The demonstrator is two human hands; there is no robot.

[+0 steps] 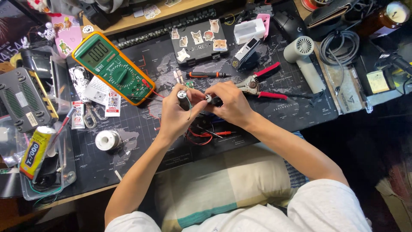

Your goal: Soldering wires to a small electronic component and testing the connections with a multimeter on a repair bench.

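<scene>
Your left hand (174,112) grips a small silver-capped cylinder (183,97), apparently a small motor or cell, upright between thumb and fingers, above the dark world-map mat (141,124) on the counter (92,191). Your right hand (229,103) pinches a small dark part (211,100) just beside it; what that part is cannot be told at this size. A thin dark wire (189,112) hangs from the cylinder across your left palm. Because both pieces are held in the air and not braced on the mat, a slip of either pinch would likely drop a piece among the red leads (204,136) lying just below your wrists. Those leads appear to run to the green and orange multimeter (112,67) at upper left, so a snag by your forearm could tug the meter or pull a probe loose. The hanging wire is thin, and twisting the cylinder against it could strain or break the joint. The red-handled wire stripper (259,83) lies just behind your right hand, its jaws toward your knuckles; a sudden backward move may strike it. The solder spool (107,140) sits well apart to the left, and the white handheld blower (305,64) lies well apart to the right, near the mat's edge.
</scene>
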